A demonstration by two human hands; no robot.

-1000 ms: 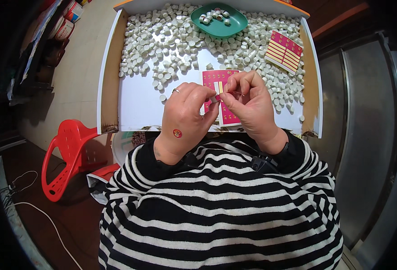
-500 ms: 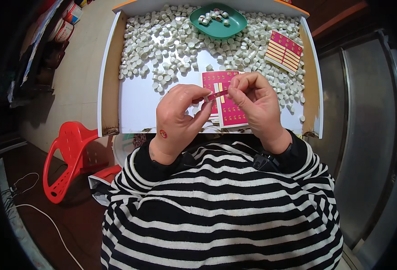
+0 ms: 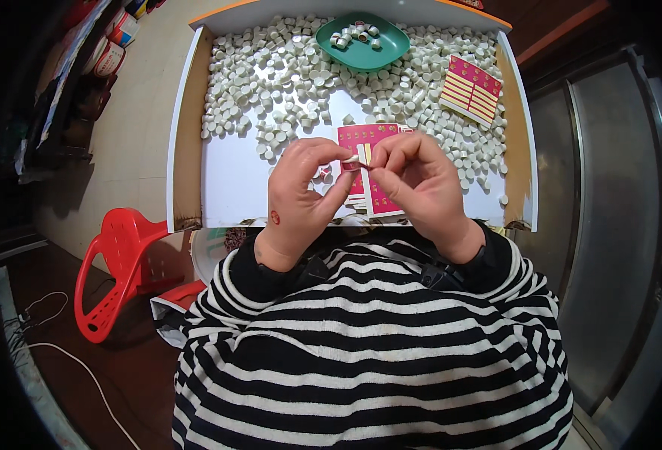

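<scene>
My left hand (image 3: 298, 196) pinches a small white cap (image 3: 352, 160) between thumb and forefinger. A dark red sticker strip (image 3: 364, 166) lies against the cap's side, and its other end is pinched in my right hand (image 3: 430, 193). Below both hands rests a stack of red sticker sheets (image 3: 387, 201), with bare pale strips near its middle. A round red sticker (image 3: 274, 217) is stuck on the back of my left hand near the wrist. Several red-wrapped caps partly show beside my left fingertips.
Loose white caps (image 3: 271, 71) cover the tray's back and right side. A green dish (image 3: 364, 64) at the back holds several caps. Another partly used sticker sheet (image 3: 472, 88) lies on caps at right. Raised walls (image 3: 186, 142) bound the tray; a red plastic chair (image 3: 117, 262) stands left.
My right hand has moved slightly left and turned. The strip, earlier stretched straight between my hands, now bends round the cap's side. The whole view has shifted slightly.
</scene>
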